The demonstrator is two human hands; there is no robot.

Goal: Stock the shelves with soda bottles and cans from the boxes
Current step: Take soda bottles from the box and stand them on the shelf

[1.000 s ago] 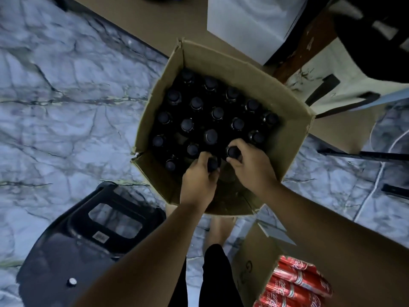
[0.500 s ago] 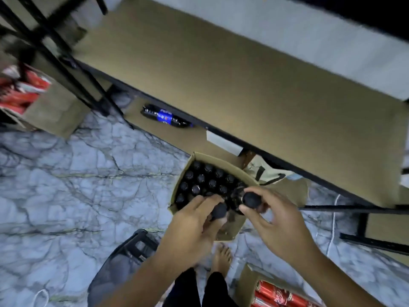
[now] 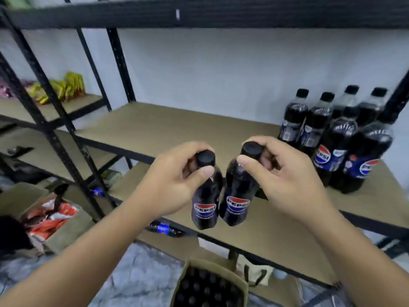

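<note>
1. The left hand grips the left bottle by the neck, just under its black ribbed cap. The thumb lies in front and the fingers curl behind.
2. The right hand grips the right bottle the same way, by the neck under the cap.
3. Both bottles are smooth clear plastic filled with dark soda. They hang upright at the centre of the frame, side by side, in front of the shelf. Each carries a round red, white and blue emblem reading "PEPSI".
4. The shelf is a flat, matte tan board set in a black metal frame with perforated uprights.
5. At the right of the frame, a cluster of standing bottles of the same type rests on the shelf. The front two show "PEPSI" emblems.
6. At bottom centre, an open brown cardboard box holds rows of black-capped bottles.
7. At lower left, a second box holds red packs. Their writing is blurred.
</note>
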